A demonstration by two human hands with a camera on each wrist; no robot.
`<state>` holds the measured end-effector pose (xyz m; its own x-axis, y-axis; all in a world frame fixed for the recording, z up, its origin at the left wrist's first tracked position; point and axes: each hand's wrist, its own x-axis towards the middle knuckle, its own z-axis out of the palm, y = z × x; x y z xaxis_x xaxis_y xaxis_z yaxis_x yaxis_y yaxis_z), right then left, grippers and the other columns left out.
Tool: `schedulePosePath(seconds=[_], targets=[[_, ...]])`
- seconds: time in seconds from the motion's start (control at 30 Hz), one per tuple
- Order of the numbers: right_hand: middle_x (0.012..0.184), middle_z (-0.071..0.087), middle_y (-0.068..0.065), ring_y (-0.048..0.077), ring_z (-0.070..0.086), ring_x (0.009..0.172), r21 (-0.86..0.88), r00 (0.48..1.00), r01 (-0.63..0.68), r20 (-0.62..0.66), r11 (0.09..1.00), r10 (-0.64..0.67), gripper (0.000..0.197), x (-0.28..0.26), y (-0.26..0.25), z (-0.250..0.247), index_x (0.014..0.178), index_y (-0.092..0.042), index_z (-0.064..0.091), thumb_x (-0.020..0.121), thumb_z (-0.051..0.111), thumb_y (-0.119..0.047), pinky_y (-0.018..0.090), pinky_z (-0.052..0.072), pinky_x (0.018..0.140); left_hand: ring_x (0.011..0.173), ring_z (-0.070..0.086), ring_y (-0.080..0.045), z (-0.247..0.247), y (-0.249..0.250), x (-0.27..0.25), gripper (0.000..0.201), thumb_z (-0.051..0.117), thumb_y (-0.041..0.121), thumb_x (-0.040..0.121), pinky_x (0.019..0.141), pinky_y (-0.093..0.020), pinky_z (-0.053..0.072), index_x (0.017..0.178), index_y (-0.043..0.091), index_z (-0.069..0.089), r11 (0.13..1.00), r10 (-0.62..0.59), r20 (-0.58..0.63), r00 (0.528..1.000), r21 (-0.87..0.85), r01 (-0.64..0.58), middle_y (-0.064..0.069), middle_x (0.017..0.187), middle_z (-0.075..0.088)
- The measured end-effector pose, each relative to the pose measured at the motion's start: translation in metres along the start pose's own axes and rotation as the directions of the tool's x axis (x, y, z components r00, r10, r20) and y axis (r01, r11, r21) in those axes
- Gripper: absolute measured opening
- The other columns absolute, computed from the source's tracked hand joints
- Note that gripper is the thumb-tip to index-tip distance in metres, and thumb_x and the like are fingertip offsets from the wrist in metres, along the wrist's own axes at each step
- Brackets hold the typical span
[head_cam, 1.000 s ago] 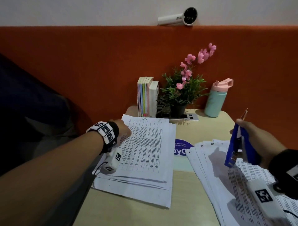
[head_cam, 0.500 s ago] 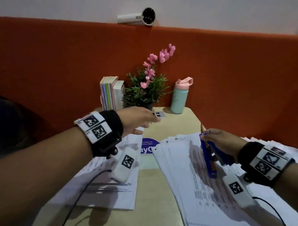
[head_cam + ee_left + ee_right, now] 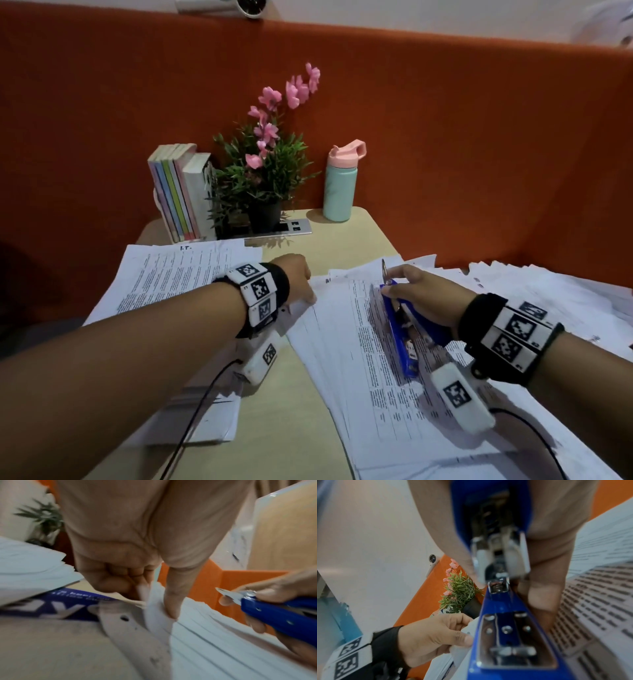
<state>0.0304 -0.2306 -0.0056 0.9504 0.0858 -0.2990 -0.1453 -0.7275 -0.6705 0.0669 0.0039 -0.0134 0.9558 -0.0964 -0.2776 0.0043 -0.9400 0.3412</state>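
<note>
- Left hand (image 3: 296, 277): thumb and fingers pinch a corner of the top sheets (image 3: 154, 609) of the fanned paper stack (image 3: 342, 377).
- Right hand (image 3: 424, 294): curled round a blue stapler (image 3: 394, 325), held over that stack, just right of the pinched corner.
- Handling, as judged: separate one set cleanly, square its corner, seat it fully in the stapler's mouth.
</note>
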Motion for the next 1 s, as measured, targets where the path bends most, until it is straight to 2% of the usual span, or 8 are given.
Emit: schedulePosePath(seconds=[0.13,0.23,0.43,0.6,0.7,0.87,0.93,1.0], targets=[[0.100,0.070,0.014,0.041,0.068,0.092,0.103,1.000,0.020,-0.008,0.994,-0.019,0.025,0.002,0.006,-0.002,0.111,-0.042,0.055,0.087,0.061,-0.047,0.056,0.056,0.085,0.089,0.056,-0.013,-0.008,-0.020,0.004,0.030,0.083,0.030,0.077,0.073,-0.020,0.039,0.101,0.019,0.068,0.987,-0.014,-0.093,0.996,-0.163,-0.002,0.004,0.100,0.063],[0.097,0.071,0.012,0.041,0.068,0.091,0.070,0.999,0.041,-0.002,0.997,-0.041,0.029,0.003,0.008,-0.005,0.104,-0.049,0.055,0.076,0.061,-0.056,0.058,0.055,0.084,0.088,0.059,-0.014,-0.014,-0.031,0.003,0.032,0.078,0.031,0.084,0.073,-0.021,0.042,0.112,0.016,0.072,0.984,-0.043,-0.089,0.995,-0.176,0.027,0.003,0.100,0.067],[0.102,0.069,0.005,0.033,0.070,0.088,0.063,0.993,0.117,0.011,0.991,-0.118,0.028,-0.003,0.002,-0.011,0.124,-0.039,0.053,0.096,0.056,-0.041,0.054,0.056,0.086,0.114,0.059,-0.017,-0.023,-0.037,-0.010,0.025,0.062,0.022,0.096,0.086,-0.016,0.038,0.116,0.013,0.073,0.961,0.003,-0.234,0.972,-0.268,-0.067,0.004,0.126,0.066],[0.108,0.068,-0.005,0.020,0.073,0.087,-0.043,0.963,0.269,0.005,0.962,-0.269,0.038,-0.010,-0.018,-0.027,0.132,-0.051,0.049,0.096,0.057,-0.041,0.049,0.059,0.083,0.053,0.064,-0.024,-0.031,-0.037,-0.031,0.001,0.059,0.010,0.096,0.050,-0.027,0.056,0.097,0.009,0.060,0.780,-0.104,-0.047,0.994,-0.623,0.052,-0.013,0.076,0.062],[0.099,0.064,-0.013,0.010,0.070,0.081,-0.215,0.941,0.337,0.061,0.916,-0.332,0.051,-0.017,-0.032,-0.028,0.139,-0.055,0.035,0.095,0.057,-0.040,0.036,0.059,0.079,0.042,0.061,-0.022,-0.027,-0.033,-0.048,0.008,0.056,0.004,0.095,0.052,-0.032,0.054,0.099,0.009,0.052,0.723,-0.103,0.146,0.984,-0.669,0.175,-0.023,0.072,0.068],[0.106,0.063,-0.014,0.002,0.062,0.081,-0.468,0.913,0.408,0.232,0.784,-0.336,0.045,-0.026,-0.027,-0.006,0.136,-0.052,0.040,0.098,0.055,-0.034,0.016,0.049,0.068,0.053,0.062,-0.029,-0.003,-0.029,-0.084,0.030,0.058,0.007,0.093,0.063,-0.040,0.053,0.120,0.004,0.046,0.829,-0.054,0.323,0.945,-0.513,0.222,-0.024,0.074,0.072],[0.119,0.062,-0.012,0.004,0.060,0.091,-0.511,0.916,0.394,0.282,0.763,-0.284,0.043,-0.027,-0.019,0.003,0.134,-0.056,0.043,0.098,0.055,-0.035,0.022,0.051,0.081,0.055,0.062,-0.025,-0.001,-0.026,-0.096,0.039,0.064,0.020,0.092,0.060,-0.031,0.054,0.123,0.001,0.053,0.981,-0.051,0.366,0.929,-0.158,0.116,-0.015,0.077,0.071],[0.132,0.058,-0.014,0.007,0.058,0.103,-0.537,0.911,0.396,0.331,0.745,-0.246,0.044,-0.028,-0.015,0.010,0.135,-0.056,0.045,0.097,0.054,-0.035,0.027,0.049,0.092,0.061,0.058,-0.016,-0.009,-0.021,-0.101,0.043,0.065,0.037,0.091,0.061,-0.023,0.048,0.123,0.009,0.061,0.972,0.006,0.275,0.961,0.224,-0.070,0.000,0.085,0.067]])
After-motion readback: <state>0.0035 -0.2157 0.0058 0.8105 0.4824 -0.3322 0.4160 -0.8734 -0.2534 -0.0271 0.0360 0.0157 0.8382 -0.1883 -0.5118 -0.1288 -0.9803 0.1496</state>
